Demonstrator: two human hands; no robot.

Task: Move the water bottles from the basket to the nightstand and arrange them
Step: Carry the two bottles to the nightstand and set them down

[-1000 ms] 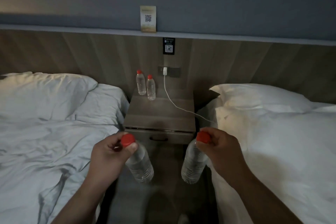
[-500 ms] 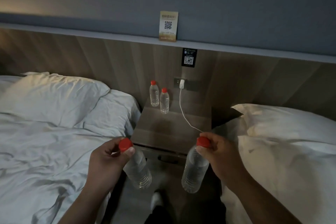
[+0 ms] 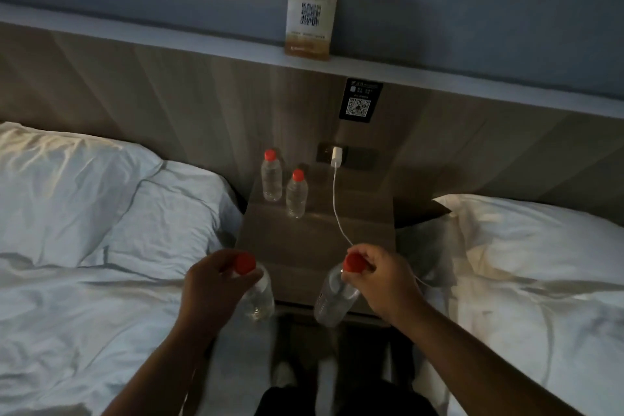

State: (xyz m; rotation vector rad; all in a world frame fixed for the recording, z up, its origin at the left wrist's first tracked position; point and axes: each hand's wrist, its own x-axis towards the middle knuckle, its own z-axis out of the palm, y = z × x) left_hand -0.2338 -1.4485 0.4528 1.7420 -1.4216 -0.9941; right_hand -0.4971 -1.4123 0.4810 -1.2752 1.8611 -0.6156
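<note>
The left hand is gripping a bottle with its fingers clamped around the red-capped neck; the right hand is likewise pinching a second bottle. Both are hanging over the tabletop front edge. Beyond the fingers, two standing bottles are sitting at the back.

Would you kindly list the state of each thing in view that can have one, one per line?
Left hand: closed around the neck of its bottle.
Right hand: closed around the neck of its bottle.
Left-hand bottle: capped, held in the air.
Right-hand bottle: capped, held in the air, tilted.
Back bottle: capped, upright on the nightstand.
Front bottle: capped, upright.
Charger: plugged in.
Cable: trailing across the nightstand.
</note>
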